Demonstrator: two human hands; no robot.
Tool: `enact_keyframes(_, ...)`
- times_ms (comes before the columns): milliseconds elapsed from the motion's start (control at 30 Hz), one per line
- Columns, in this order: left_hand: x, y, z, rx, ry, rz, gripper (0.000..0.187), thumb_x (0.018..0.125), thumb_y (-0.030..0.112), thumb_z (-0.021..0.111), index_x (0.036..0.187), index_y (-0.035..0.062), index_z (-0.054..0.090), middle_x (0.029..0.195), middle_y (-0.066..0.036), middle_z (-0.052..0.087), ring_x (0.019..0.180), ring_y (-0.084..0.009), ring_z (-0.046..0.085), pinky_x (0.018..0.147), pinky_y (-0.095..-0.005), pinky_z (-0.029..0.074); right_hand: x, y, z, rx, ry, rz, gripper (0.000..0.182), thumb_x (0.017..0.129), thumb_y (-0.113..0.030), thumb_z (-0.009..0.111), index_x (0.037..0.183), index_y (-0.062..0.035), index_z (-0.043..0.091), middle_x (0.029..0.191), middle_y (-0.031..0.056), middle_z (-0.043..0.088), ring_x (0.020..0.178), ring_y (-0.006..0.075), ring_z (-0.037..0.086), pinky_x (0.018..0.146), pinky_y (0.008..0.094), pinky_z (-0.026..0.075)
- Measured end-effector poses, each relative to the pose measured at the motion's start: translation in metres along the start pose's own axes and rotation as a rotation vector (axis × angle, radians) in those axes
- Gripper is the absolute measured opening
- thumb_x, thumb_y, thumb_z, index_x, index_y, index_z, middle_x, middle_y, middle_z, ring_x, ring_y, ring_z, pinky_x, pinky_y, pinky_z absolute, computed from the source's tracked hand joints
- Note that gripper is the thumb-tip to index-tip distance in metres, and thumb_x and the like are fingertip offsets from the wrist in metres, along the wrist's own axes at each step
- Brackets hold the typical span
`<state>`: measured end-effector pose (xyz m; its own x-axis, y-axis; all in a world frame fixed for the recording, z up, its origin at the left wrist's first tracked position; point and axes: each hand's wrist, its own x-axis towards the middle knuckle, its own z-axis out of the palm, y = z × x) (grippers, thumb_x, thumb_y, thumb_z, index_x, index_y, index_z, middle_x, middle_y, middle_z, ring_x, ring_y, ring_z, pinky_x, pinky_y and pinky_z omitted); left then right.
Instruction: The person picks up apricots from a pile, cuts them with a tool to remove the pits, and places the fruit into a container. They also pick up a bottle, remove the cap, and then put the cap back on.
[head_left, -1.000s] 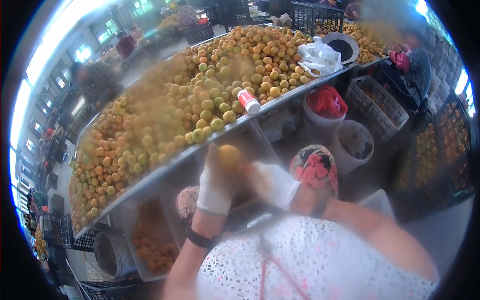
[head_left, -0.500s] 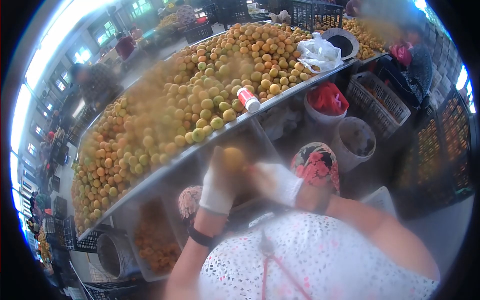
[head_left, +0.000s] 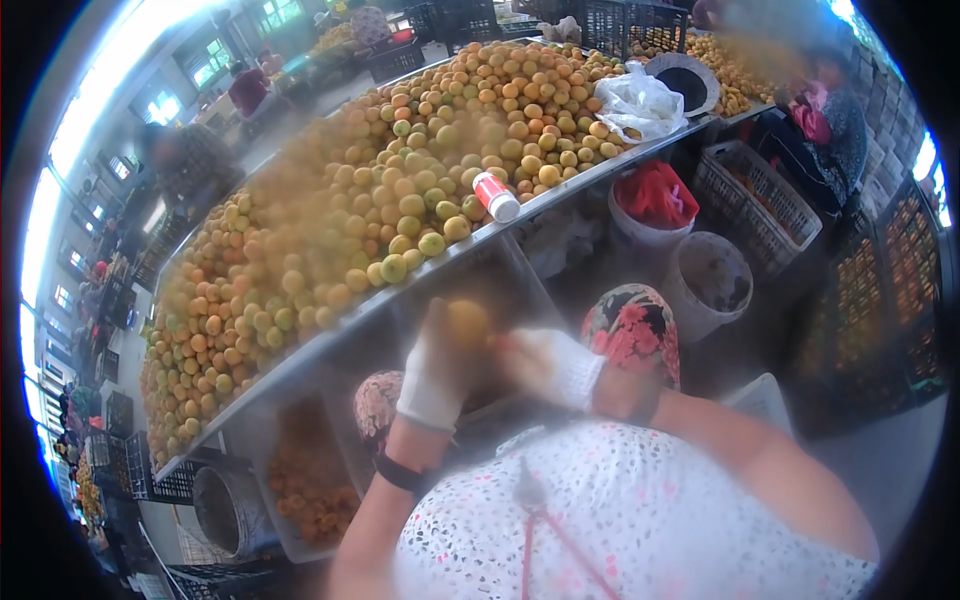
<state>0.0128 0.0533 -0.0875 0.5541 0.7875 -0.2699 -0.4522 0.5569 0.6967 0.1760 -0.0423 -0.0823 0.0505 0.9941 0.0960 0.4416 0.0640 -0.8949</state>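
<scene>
In the middle of the head view my left hand (head_left: 432,378), in a white glove, is closed around a yellow-orange apricot (head_left: 467,322). Just to its right is my right hand (head_left: 552,368), also gloved, with its fingers curled in toward the fruit. A small red bit shows at those fingertips, but blur hides what it belongs to. Both hands are above my lap, below the metal edge of a table heaped with apricots (head_left: 410,205). On that edge a white-and-red bottle (head_left: 496,197) lies on its side.
A tub of orange fruit pieces (head_left: 310,480) and a bucket (head_left: 230,510) stand at lower left. To the right are a bucket with a red bag (head_left: 655,200), a dirty white bucket (head_left: 710,275) and a pale crate (head_left: 757,205). A person (head_left: 835,125) sits at the far right.
Very little differs. My left hand and the apricot have shifted slightly, and my right hand stays close beside them with its fingers still curled.
</scene>
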Motion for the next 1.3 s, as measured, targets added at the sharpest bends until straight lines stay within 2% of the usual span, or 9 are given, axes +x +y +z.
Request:
enact_keyframes(400,0.008,-0.006,-0.009,-0.001,0.035,-0.003,0.055,0.091,0.054,0.067,0.115,0.0055,0.055,0.102,-0.016,0.063,0.093,-0.0316,0.061,0.082,-0.0464,0.051,0.002,-0.002,-0.003,-0.012,-0.035,0.06,0.029,0.098,-0.031,0.061,0.102,-0.0025,0.066,0.087,0.0202,0.068,0.083,0.0314,0.069,0.074,0.0398,0.051)
enact_keyframes(667,-0.013,0.014,0.01,-0.087,-0.038,-0.039,0.052,0.093,0.051,0.065,0.116,0.004,0.06,0.107,-0.016,0.066,0.097,-0.0281,0.062,0.085,-0.0401,0.052,0.008,-0.012,-0.004,-0.09,-0.119,0.036,0.027,0.097,-0.029,0.062,0.104,-0.0024,0.065,0.088,0.0248,0.067,0.088,0.0416,0.067,0.071,0.0418,0.052)
enact_keyframes(700,-0.016,0.017,0.012,-0.051,-0.143,-0.034,0.053,0.094,0.05,0.065,0.116,0.0025,0.059,0.107,-0.016,0.066,0.098,-0.0284,0.062,0.086,-0.0392,0.052,0.005,-0.008,-0.007,-0.089,-0.05,-0.139,0.027,0.097,-0.028,0.061,0.104,-0.0019,0.064,0.09,0.025,0.067,0.09,0.0411,0.068,0.072,0.0418,0.051)
enact_keyframes(833,-0.023,0.021,0.02,0.006,-0.071,0.106,0.051,0.096,0.047,0.064,0.116,0.0005,0.058,0.104,-0.016,0.065,0.099,-0.0291,0.062,0.089,-0.0393,0.052,0.003,-0.03,-0.012,-0.09,-0.164,0.029,0.027,0.097,-0.028,0.061,0.104,-0.0016,0.064,0.092,0.0257,0.067,0.092,0.0426,0.066,0.074,0.0424,0.051)
enact_keyframes(1067,-0.042,0.036,0.019,0.147,0.039,0.279,0.056,0.098,0.05,0.059,0.117,-0.0024,0.056,0.101,-0.014,0.063,0.095,-0.0256,0.063,0.085,-0.0378,0.053,-0.004,-0.05,-0.012,0.303,0.039,-0.069,0.028,0.098,-0.028,0.063,0.101,0.0,0.063,0.08,0.0191,0.064,0.075,0.0227,0.063,0.069,0.0368,0.049)
enact_keyframes(1133,-0.046,0.038,0.016,0.077,-0.064,0.308,0.039,0.101,0.034,0.059,0.117,-0.0023,0.058,0.099,-0.016,0.066,0.088,-0.0268,0.066,0.08,-0.0369,0.056,-0.001,-0.054,-0.016,0.41,0.079,-0.065,0.028,0.098,-0.028,0.063,0.1,0.0,0.063,0.078,0.0164,0.063,0.072,0.0169,0.06,0.067,0.0348,0.049)
enact_keyframes(1200,-0.053,0.041,0.012,0.312,-0.076,0.424,0.037,0.101,0.029,0.058,0.12,-0.0026,0.057,0.102,-0.017,0.066,0.092,-0.0278,0.066,0.081,-0.0374,0.056,-0.004,-0.074,-0.029,0.266,0.12,0.055,0.021,0.099,-0.02,0.059,0.107,-0.0011,0.063,0.083,-0.0002,0.06,0.079,0.0041,0.053,0.069,0.0255,0.046)
enact_keyframes(1267,-0.066,0.042,0.02,0.551,-0.082,0.531,0.035,0.102,0.025,0.057,0.124,-0.003,0.056,0.105,-0.017,0.065,0.095,-0.0287,0.066,0.082,-0.0378,0.055,-0.001,-0.084,-0.031,0.215,0.152,-0.019,0.019,0.1,-0.019,0.058,0.105,-0.0016,0.064,0.08,-0.0016,0.057,0.076,0.0053,0.05,0.067,0.0251,0.044)
enact_keyframes(1300,-0.075,0.039,0.029,0.634,-0.031,0.578,0.044,0.103,0.035,0.054,0.126,-0.003,0.054,0.107,-0.015,0.064,0.096,-0.0246,0.064,0.086,-0.0357,0.052,0.004,-0.083,-0.026,0.272,0.212,-0.122,0.021,0.1,-0.021,0.059,0.102,-0.0009,0.063,0.077,0.0069,0.059,0.074,0.0098,0.055,0.065,0.0291,0.046)
